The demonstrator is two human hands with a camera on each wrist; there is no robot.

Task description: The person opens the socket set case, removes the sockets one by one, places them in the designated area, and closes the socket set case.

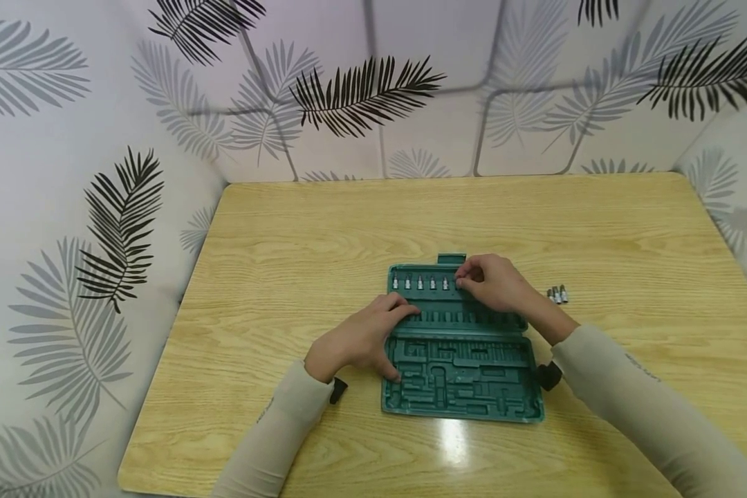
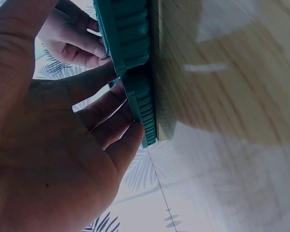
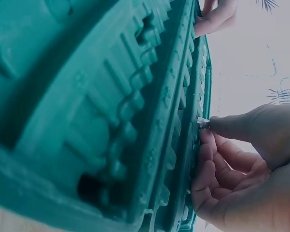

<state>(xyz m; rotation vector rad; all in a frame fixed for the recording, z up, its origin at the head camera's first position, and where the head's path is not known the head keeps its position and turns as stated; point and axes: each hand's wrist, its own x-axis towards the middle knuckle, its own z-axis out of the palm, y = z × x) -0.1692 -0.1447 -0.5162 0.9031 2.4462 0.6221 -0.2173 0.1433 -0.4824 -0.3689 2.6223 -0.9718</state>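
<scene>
A green plastic tool case (image 1: 463,380) lies unfolded on the table, its moulded slots facing up. My right hand (image 1: 494,282) is over its far half, and thumb and fingertips pinch a small silver bit socket (image 3: 203,123) at the far row of slots. Several bit sockets (image 1: 420,283) stand in that row to the left of these fingers. At the case's left side, my left hand (image 1: 367,334) rests across the edge with fingers spread, its fingers on the far half and thumb by the near half. The fingertips touch the case's side wall (image 2: 135,99).
Three loose bit sockets (image 1: 557,294) lie on the wooden table (image 1: 299,242) just right of the case. A latch flap (image 1: 452,259) sticks out at the case's far edge. Behind the table hangs a leaf-patterned curtain (image 1: 423,131).
</scene>
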